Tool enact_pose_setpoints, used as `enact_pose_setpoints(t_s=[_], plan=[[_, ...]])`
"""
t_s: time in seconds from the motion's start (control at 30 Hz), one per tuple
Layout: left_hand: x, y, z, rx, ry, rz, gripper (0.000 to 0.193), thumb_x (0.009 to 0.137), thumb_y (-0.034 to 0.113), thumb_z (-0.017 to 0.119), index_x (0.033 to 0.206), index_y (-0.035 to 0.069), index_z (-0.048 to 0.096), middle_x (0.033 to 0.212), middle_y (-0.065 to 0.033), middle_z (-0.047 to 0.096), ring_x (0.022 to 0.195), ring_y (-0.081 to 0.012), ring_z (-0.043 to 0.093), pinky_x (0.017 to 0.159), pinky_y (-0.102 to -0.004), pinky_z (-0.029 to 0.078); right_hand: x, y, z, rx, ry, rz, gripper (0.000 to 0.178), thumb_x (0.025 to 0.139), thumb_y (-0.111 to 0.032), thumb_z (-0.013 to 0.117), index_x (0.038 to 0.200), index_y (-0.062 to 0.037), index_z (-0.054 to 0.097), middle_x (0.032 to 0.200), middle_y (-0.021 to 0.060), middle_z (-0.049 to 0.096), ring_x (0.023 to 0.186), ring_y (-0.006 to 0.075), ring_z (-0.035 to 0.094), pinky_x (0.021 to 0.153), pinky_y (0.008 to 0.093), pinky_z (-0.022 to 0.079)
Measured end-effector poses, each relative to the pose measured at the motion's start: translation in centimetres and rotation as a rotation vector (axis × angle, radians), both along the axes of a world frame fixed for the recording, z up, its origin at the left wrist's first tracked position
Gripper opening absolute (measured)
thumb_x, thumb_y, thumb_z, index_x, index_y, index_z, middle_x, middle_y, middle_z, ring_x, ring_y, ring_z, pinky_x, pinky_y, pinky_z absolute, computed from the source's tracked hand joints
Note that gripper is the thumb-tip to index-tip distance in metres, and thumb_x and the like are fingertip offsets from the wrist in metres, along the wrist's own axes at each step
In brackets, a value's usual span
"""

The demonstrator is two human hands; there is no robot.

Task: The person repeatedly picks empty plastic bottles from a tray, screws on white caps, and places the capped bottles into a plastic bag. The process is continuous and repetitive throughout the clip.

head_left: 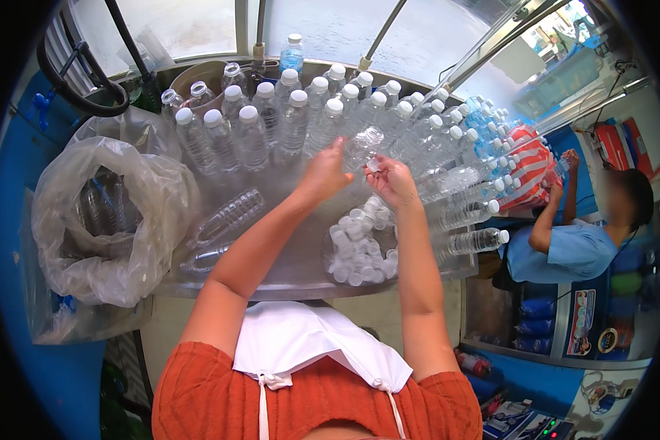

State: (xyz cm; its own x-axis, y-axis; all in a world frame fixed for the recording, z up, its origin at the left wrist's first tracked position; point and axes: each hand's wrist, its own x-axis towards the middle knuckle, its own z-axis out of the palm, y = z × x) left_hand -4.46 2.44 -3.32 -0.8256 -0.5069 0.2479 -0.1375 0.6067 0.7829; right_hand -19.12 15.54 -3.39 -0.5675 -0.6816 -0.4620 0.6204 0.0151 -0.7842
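My left hand (325, 173) is open beside a clear plastic bottle (365, 138), its fingers stretched away from me and the thumb apart. Whether it touches that bottle I cannot tell. Just to its right, my right hand (394, 183) pinches a small whitish bottle cap (375, 165) at its fingertips, close to the same bottle. A heap of loose white caps (356, 249) lies on the metal table (293, 268) below my right hand, partly hidden by my forearm. Capped clear bottles (295, 121) stand in rows beyond both hands.
Two bottles without visible caps (231, 215) lie left of my left forearm. A large plastic bag (114, 220) with bottles inside stands at the left. More capped bottles (473, 240) line the right side. Beyond them, a person in blue (561, 249) handles a red-and-white striped bag (524, 169).
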Motion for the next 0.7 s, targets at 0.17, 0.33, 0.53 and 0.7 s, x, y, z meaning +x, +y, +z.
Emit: enact_pose_setpoints(t_s=[0.17,0.33,0.53,0.7], plan=[[-2.6,1.2,-0.2,-0.022,0.092,-0.066,0.081,0.068,0.009,0.077,0.138,-0.005,0.038,0.107,-0.0274,0.063,0.094,-0.0387,0.064,0.083,-0.0423,0.050,0.8,2.7,2.9,0.530,1.035,-0.034,0.044,0.092,0.003,0.047,0.135,-0.0014,0.052,0.102,0.0082,0.062,0.087,0.0147,0.064,0.071,0.0271,0.054],[-3.4,1.1,0.3,0.044,0.062,-0.084,0.077,0.067,0.008,0.078,0.134,-0.004,0.041,0.106,-0.0277,0.062,0.094,-0.0384,0.064,0.082,-0.0424,0.051,0.9,3.1,4.5,0.211,1.257,-0.373,0.033,0.093,-0.008,0.062,0.126,-0.0028,0.060,0.106,0.0054,0.062,0.090,0.0111,0.062,0.081,0.0254,0.052],[-3.0,1.0,0.8,0.012,0.087,-0.083,0.077,0.066,0.008,0.079,0.132,-0.002,0.041,0.107,-0.0273,0.062,0.093,-0.0382,0.064,0.083,-0.0430,0.051,1.2,0.4,5.0,-0.032,1.369,-0.458,0.031,0.095,-0.009,0.060,0.126,-0.0036,0.061,0.109,0.0085,0.062,0.100,0.0157,0.063,0.085,0.0270,0.050],[-2.5,1.0,1.3,0.070,0.010,-0.127,0.073,0.068,0.009,0.076,0.131,-0.005,0.042,0.121,-0.0275,0.058,0.111,-0.0413,0.058,0.093,-0.0434,0.049,2.5,-0.5,4.6,0.052,1.713,-0.411,0.031,0.094,-0.009,0.061,0.125,-0.0043,0.061,0.121,0.0137,0.063,0.108,0.0246,0.064,0.090,0.0311,0.050]])
